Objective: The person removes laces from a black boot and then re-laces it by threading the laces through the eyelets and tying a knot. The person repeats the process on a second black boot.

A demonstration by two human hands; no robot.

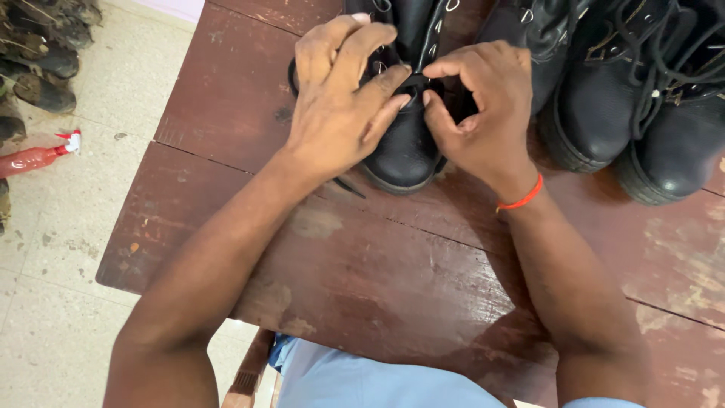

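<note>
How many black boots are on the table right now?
4, perhaps more past the frame's top: one under both hands, one behind it, two at right.

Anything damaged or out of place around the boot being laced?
The dark red wooden table is worn, paint flaking near its edges. A red spray bottle lies on its side on the floor. The black leather boot itself looks sound.

A black leather boot [404, 143] stands upright on the worn reddish-brown surface [393, 279], its rounded toe pointing toward the person. Metal eyelets run up its open front. A black lace [414, 85] crosses the lowest eyelets, pinched there between the fingers [393, 79] of both hands.
</note>
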